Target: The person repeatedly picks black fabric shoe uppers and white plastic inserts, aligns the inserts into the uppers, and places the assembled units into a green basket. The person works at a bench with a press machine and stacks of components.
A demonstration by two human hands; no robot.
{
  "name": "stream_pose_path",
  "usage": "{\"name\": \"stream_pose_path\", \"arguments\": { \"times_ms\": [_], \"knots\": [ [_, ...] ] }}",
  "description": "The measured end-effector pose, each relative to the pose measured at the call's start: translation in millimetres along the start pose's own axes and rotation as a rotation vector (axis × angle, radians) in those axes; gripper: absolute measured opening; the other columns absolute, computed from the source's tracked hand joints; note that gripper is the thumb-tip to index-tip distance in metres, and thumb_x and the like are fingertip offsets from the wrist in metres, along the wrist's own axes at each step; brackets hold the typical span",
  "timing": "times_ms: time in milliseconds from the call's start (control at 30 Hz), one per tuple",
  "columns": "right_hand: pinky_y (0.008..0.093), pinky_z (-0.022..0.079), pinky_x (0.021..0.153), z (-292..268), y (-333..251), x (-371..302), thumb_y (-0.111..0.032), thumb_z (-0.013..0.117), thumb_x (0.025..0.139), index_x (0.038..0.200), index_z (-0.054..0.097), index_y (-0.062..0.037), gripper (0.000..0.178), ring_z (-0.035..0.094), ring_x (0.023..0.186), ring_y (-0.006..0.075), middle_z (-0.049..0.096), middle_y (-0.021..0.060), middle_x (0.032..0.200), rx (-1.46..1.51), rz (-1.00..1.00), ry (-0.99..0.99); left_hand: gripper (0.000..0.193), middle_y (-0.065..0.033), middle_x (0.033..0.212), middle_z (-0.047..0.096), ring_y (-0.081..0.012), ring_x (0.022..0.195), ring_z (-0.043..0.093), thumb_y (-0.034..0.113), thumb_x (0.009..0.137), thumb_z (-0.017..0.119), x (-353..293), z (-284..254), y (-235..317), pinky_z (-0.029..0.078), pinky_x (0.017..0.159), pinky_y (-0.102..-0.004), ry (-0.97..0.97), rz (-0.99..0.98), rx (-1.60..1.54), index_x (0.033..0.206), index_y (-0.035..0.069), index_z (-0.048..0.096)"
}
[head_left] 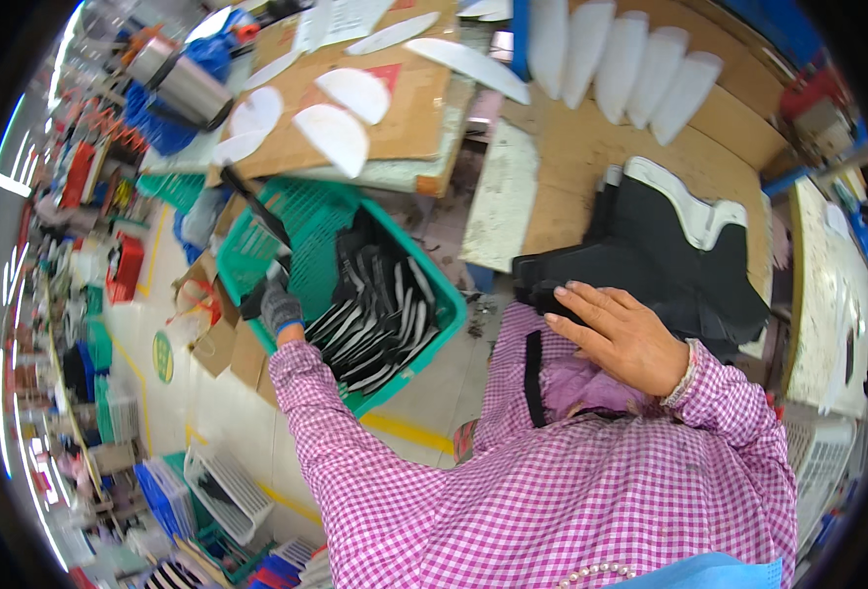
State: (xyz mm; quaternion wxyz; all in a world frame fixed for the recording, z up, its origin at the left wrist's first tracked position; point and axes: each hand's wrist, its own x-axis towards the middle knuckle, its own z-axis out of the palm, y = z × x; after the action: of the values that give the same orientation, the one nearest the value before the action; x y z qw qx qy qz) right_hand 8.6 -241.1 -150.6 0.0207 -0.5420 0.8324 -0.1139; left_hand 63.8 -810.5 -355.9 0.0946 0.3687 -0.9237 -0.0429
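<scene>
My left hand [279,306], in a grey glove, reaches over the left side of a green plastic basket [432,355]. Its fingers are closed on a black cut piece [262,214] with a whitish edge, which sticks up past the basket's rim. Inside the basket, many black cut pieces [370,309] with white edges lie packed side by side. On the right, my bare right hand [619,336] rests with fingers stretched out at the near edge of a stack of black cut pieces [650,240]. A white curved pattern edge [684,208] shows on top of that stack.
Flat white shapes [341,137] lie on the cardboard-topped table [405,123] beyond the basket. More white shapes [621,69] stand in a row at the back right. A steel flask [181,83] is at the far left. Another worktable [832,285] stands at my right.
</scene>
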Motion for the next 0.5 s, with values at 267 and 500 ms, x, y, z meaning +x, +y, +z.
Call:
{"name": "stream_pose_path", "arguments": {
  "times_ms": [267,500],
  "knots": [
    [0.0417,0.041,0.098,-10.9,62.1,-78.9,-0.016,0.072,0.075,0.138,0.043,-0.0045,0.070,0.046,0.127,0.0333,0.046,0.0184,0.139,-0.043,0.351,0.190,0.038,-0.0139,0.109,0.068,-0.0281,0.099,0.065,0.007,0.079,0.057,-7.1,65.5,-11.2,0.051,0.084,-0.0368,-0.508,0.270,0.228,0.116,0.009,0.065],
    [0.0435,0.034,0.104,1.9,145.4,-89.7,-0.028,0.080,0.068,0.128,0.045,0.0013,0.076,0.043,0.127,0.0363,0.046,0.0222,0.135,-0.244,0.670,0.382,0.042,-0.0145,0.113,0.066,-0.0243,0.097,0.065,0.003,0.077,0.059,-20.9,-17.6,47.0,0.054,0.083,-0.0333,-0.323,0.106,-1.039,0.118,-0.001,0.062]
  ]
}}
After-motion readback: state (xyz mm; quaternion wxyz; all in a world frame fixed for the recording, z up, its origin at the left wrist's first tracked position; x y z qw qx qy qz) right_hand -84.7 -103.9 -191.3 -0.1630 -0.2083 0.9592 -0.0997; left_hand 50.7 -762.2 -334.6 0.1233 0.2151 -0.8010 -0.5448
